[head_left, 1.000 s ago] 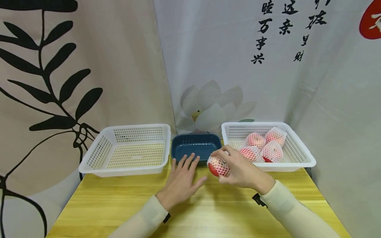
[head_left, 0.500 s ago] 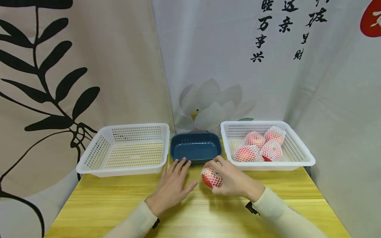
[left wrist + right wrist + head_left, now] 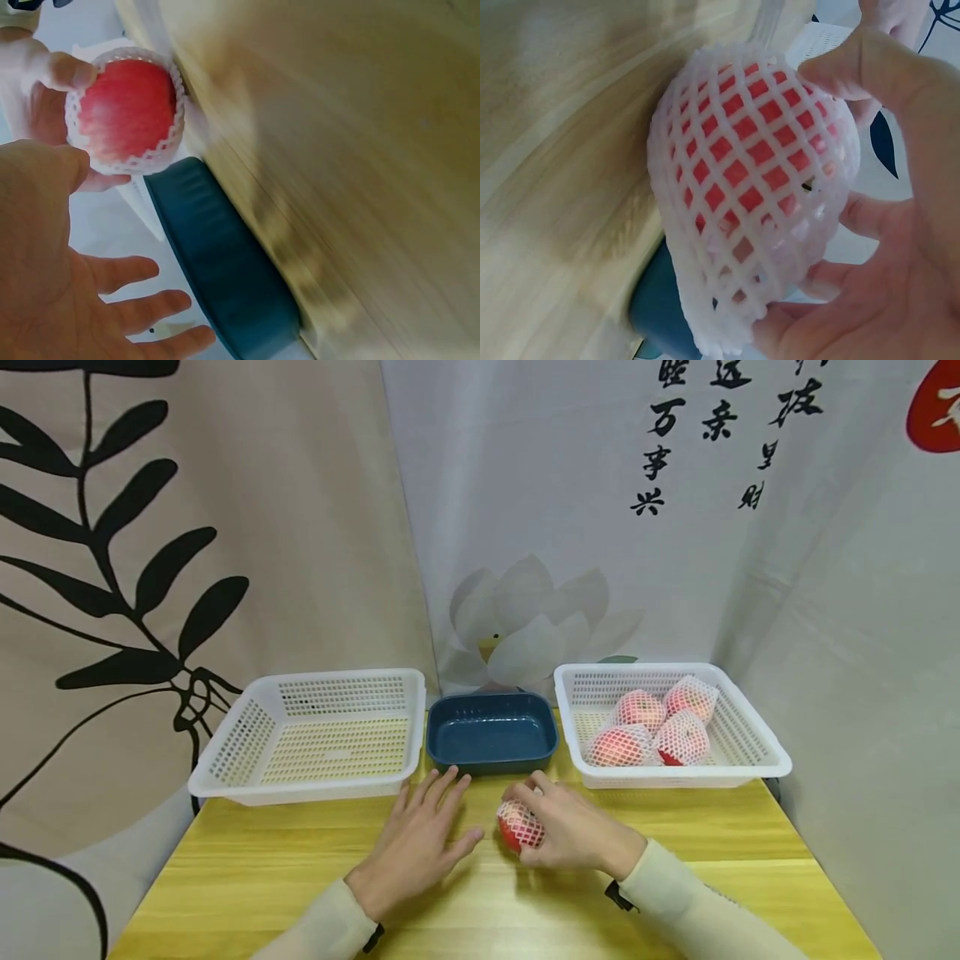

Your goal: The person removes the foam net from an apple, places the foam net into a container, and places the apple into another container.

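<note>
My right hand (image 3: 573, 827) grips a red apple (image 3: 519, 825) in a white foam net, low over the table in front of the blue dish. Seen from the right wrist, the net (image 3: 742, 172) covers most of the fruit, with thumb and fingers around it. The left wrist view shows the apple's bare red end (image 3: 127, 109) poking out of the net. Left of the apple, my left hand (image 3: 416, 847) is spread with straight fingers and holds nothing. Its fingertips come close to the front of the dark blue dish (image 3: 492, 768).
A white perforated basket (image 3: 315, 792) stands at the left with nothing in it. The right white basket (image 3: 682, 781) holds several net-wrapped apples (image 3: 684, 739). Both line the back of the wooden table (image 3: 480, 918), with the dish between them. Behind hangs a printed curtain (image 3: 315, 527).
My right hand has brought the apple left and toward me, away from the right basket and down to the table. My left hand has drawn back slightly to the left.
</note>
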{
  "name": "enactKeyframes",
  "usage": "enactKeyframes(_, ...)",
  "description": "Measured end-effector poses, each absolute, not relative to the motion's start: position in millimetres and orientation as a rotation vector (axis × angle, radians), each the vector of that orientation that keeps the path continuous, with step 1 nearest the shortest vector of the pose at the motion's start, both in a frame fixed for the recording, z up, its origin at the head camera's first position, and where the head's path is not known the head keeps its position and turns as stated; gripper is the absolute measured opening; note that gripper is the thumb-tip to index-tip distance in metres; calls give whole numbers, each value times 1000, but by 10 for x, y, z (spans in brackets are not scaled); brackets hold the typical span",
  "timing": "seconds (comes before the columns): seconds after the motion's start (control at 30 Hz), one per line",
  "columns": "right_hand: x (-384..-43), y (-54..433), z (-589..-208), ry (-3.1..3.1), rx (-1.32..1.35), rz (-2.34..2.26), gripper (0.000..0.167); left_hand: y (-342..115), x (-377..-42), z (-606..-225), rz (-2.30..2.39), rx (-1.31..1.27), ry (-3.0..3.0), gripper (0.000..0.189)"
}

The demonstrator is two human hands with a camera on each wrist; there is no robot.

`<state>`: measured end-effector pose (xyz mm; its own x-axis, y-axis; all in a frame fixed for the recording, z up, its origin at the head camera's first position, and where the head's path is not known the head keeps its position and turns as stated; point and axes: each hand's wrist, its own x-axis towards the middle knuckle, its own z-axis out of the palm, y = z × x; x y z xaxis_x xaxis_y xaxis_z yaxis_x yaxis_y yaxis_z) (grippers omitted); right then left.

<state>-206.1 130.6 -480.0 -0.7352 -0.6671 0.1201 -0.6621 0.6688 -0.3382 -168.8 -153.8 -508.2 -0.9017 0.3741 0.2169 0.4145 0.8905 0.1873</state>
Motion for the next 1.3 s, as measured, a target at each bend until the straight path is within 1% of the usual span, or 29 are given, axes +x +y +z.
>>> enactKeyframes(0.13, -2041, 1300, -4813, 2877, -1115, -546, 76, -1536, -1655, -5096, -334, -622, -2882, 79)
enactKeyframes(0.37, -2029, 1347, -4850, 2957, -1154, -489, 76, -1516, -1614, -5081, -329, -632, -2884, 79)
enactKeyframes(0.77, -2062, 1491, -4893, 3045, -1202, -445, 83, -1522, -1535, -5108, -397, -634, -2874, 76)
enactKeyframes(1.1, -2148, 1540, -4931, 2866, -1299, -674, 93, -1461, -1478, -5119, -509, -633, -2883, 75)
enactKeyframes(1.3, -2202, 1511, -4961, 2759, -1353, -657, 99, -1415, -1460, -5115, -565, -632, -2877, 73)
